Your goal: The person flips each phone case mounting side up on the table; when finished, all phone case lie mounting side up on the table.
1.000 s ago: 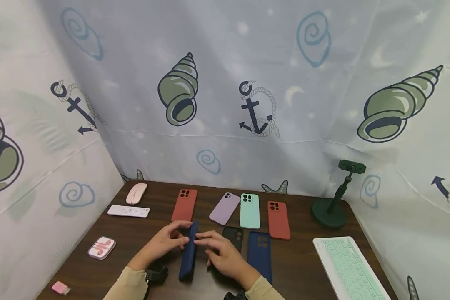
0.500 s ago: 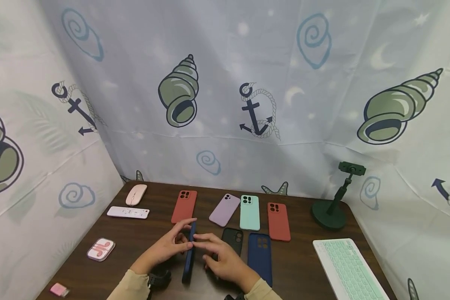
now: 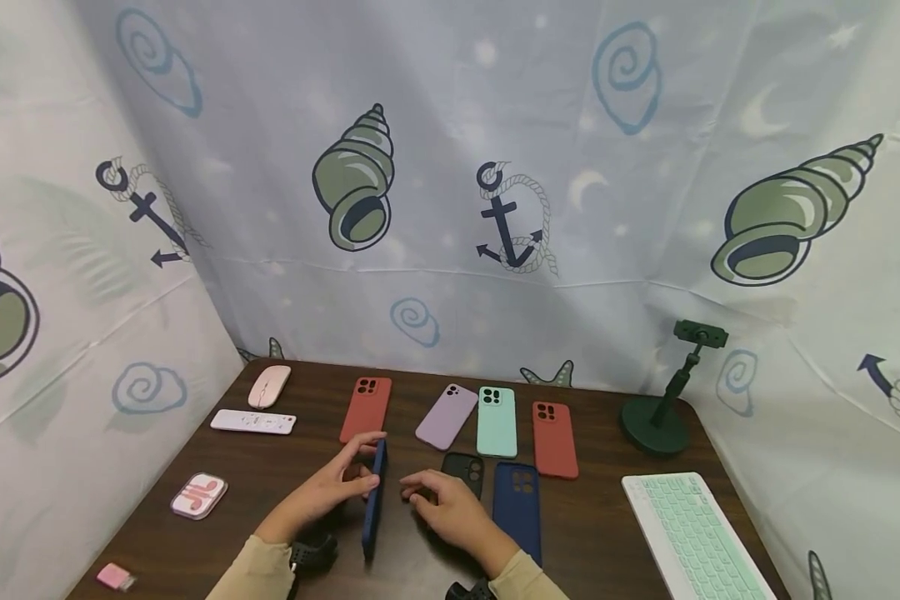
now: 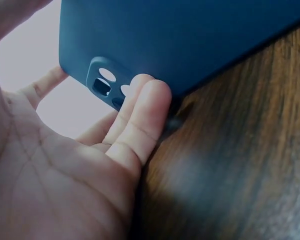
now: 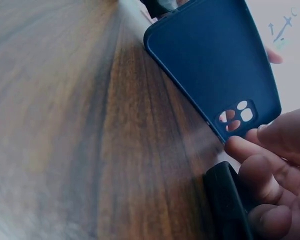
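A dark blue phone case (image 3: pixel 373 507) stands on its long edge on the table, with round camera cutouts near one end. My left hand (image 3: pixel 322 493) holds it, thumb and fingers at its far end; in the left wrist view, two fingertips press the case (image 4: pixel 190 40) beside the cutouts. The hollow inner side of the case (image 5: pixel 210 60) faces the right wrist camera. My right hand (image 3: pixel 453 510) is to its right, apart from it, fingers loosely bent. A black phone case (image 3: pixel 465 472) lies beside and partly behind that hand. Farther right is another blue phone case (image 3: pixel 516 504).
Two red cases (image 3: pixel 365 408) (image 3: pixel 555 440), a lilac case (image 3: pixel 446 417) and a mint case (image 3: pixel 497 423) lie at the back. Left are a mouse (image 3: pixel 269 387), a remote (image 3: pixel 252 422), boxed earphones (image 3: pixel 198 497) and a pink USB plug (image 3: pixel 116 577). Right are a stand (image 3: pixel 656 425) and keyboard (image 3: pixel 708 533).
The blue case has turned from tilted to nearly edge-on. My right fingers, which touched it, have drawn back to the right; my left hand keeps hold of it.
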Available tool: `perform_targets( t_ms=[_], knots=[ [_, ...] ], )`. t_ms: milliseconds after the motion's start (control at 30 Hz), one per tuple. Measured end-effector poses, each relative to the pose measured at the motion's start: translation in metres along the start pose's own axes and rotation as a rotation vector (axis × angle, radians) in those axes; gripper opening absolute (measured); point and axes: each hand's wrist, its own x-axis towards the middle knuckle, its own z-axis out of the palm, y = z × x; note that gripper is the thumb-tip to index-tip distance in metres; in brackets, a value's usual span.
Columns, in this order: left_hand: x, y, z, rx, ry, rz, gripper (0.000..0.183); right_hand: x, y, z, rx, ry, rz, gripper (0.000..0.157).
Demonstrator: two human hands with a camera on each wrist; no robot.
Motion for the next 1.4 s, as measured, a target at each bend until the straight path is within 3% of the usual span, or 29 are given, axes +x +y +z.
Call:
perform_targets(
  t_ms=[300,467,600,833,900,1000,1233,1400],
  knots=[
    [-0.003,-0.003,0.000,-0.201,-0.075,0.039,0.067,0.000,-0.003,0.001,-0.107,-0.059,-0.023,0.028],
    [-0.003,-0.004,-0.001,-0.179,-0.061,0.103,0.067,0.000,-0.003,0.001,-0.125,-0.047,-0.028,0.028],
    [-0.007,-0.002,-0.004,-0.042,-0.007,0.075,0.064,0.000,-0.003,0.003,-0.127,-0.031,-0.024,0.024],
    [-0.008,-0.002,-0.008,0.379,0.249,-0.096,0.043,0.002,-0.003,0.004,-0.119,-0.014,0.016,0.020],
    [-0.007,-0.003,-0.008,0.475,0.272,-0.109,0.038,0.002,-0.003,0.004,-0.102,-0.004,0.027,0.019],
    [-0.005,-0.003,-0.007,0.563,0.252,-0.107,0.033,0.002,-0.002,0.003,-0.076,-0.002,0.054,0.018],
    [0.000,-0.005,-0.009,0.476,0.253,-0.124,0.026,0.003,0.002,-0.002,-0.015,-0.003,0.036,0.016],
    [0.001,-0.005,-0.013,0.348,0.297,-0.088,0.028,0.003,-0.003,-0.010,0.196,-0.052,0.129,0.019]
  ],
)
